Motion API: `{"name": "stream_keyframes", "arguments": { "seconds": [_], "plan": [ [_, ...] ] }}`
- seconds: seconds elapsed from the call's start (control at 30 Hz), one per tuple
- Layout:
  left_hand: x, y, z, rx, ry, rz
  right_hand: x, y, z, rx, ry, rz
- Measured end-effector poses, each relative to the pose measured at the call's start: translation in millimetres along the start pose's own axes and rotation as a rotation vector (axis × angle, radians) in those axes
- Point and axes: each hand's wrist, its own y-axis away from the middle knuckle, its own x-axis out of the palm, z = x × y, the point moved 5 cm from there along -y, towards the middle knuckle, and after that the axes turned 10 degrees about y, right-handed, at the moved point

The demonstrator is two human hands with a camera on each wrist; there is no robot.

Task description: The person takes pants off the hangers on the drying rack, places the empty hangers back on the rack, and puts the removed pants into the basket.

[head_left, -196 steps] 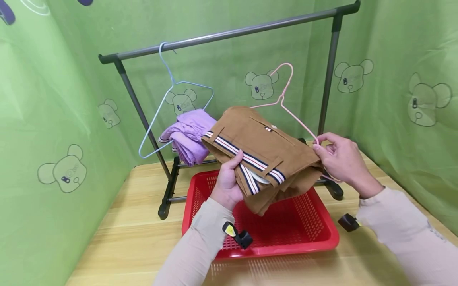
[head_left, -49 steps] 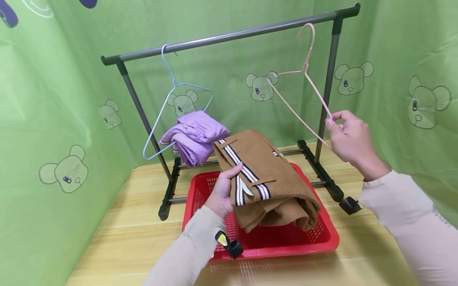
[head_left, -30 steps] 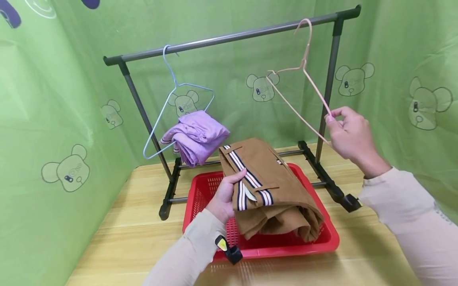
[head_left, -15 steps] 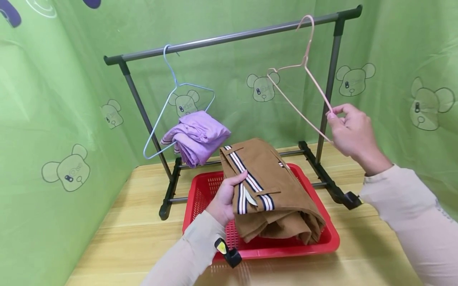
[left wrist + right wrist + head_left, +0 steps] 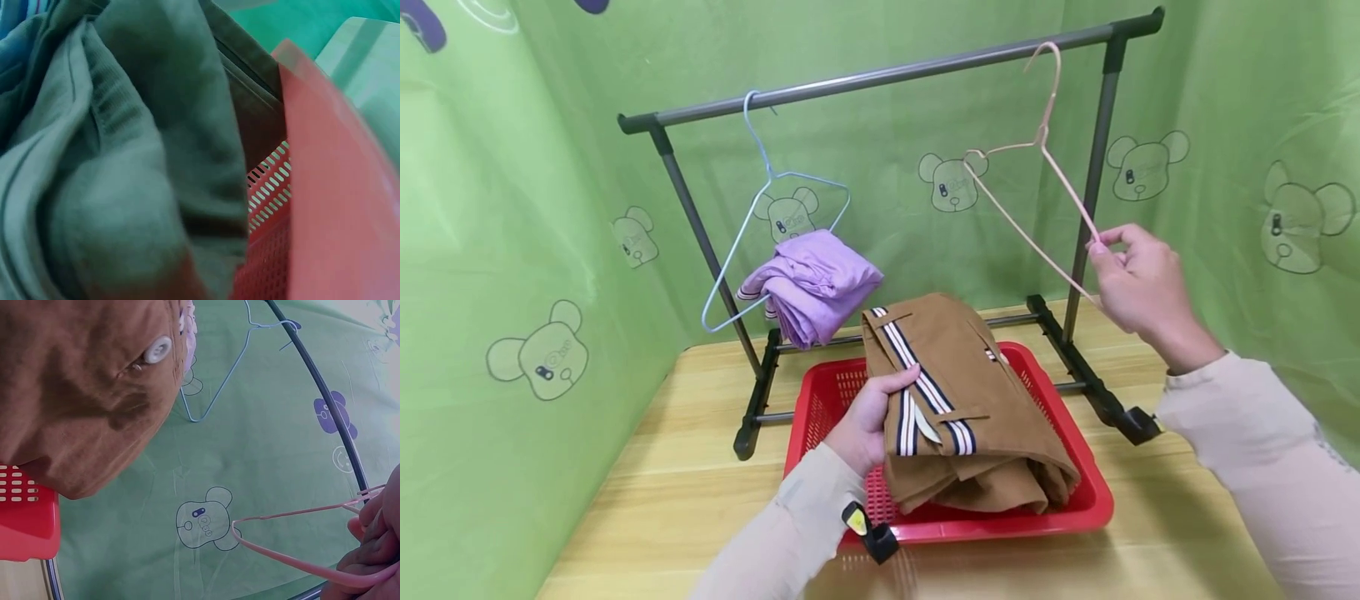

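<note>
My left hand (image 5: 868, 412) grips folded brown trousers (image 5: 955, 392) with a striped waistband, resting in a red basket (image 5: 1078, 517). The brown cloth (image 5: 125, 162) fills the left wrist view beside the basket wall (image 5: 331, 175). My right hand (image 5: 1131, 271) pinches the lower corner of a pink wire hanger (image 5: 1037, 179), whose hook sits at the grey rail (image 5: 887, 75) near its right end. The right wrist view shows the pink hanger (image 5: 294, 556) in my fingers (image 5: 375, 550) and the brown trousers (image 5: 81, 387) at the upper left.
A blue hanger (image 5: 767, 200) carrying a folded purple garment (image 5: 812, 283) hangs on the rail's left part. The rack's black feet (image 5: 752, 417) stand on the wooden table (image 5: 685, 500). Green bear-print cloth (image 5: 512, 250) walls in three sides.
Since 6.5 s ago the pink hanger has come out of the trousers and risen to the rail's right end. The trousers have sunk into the basket. In the last second, little has moved.
</note>
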Motion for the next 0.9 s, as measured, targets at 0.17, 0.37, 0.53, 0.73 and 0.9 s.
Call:
{"name": "stream_keyframes", "arguments": {
  "seconds": [0.17,0.37,0.53,0.73,0.9],
  "plan": [
    [-4.8,4.1,0.6,-0.016,-0.031,-0.038,0,0,-2,0.003,0.0,0.006],
    [-10.8,8.6,-2.4,-0.011,-0.054,-0.08,1,1,-3,0.002,0.01,0.002],
    [-15.6,12.4,-7.5,-0.011,-0.083,-0.124,3,1,-3,0.005,0.012,0.002],
    [-27.6,13.9,-7.9,-0.03,-0.158,-0.189,4,1,-3,0.004,0.008,0.007],
    [-37.1,15.7,-8.6,-0.059,-0.226,-0.216,5,1,-4,-0.006,0.007,0.003]
  ]
}}
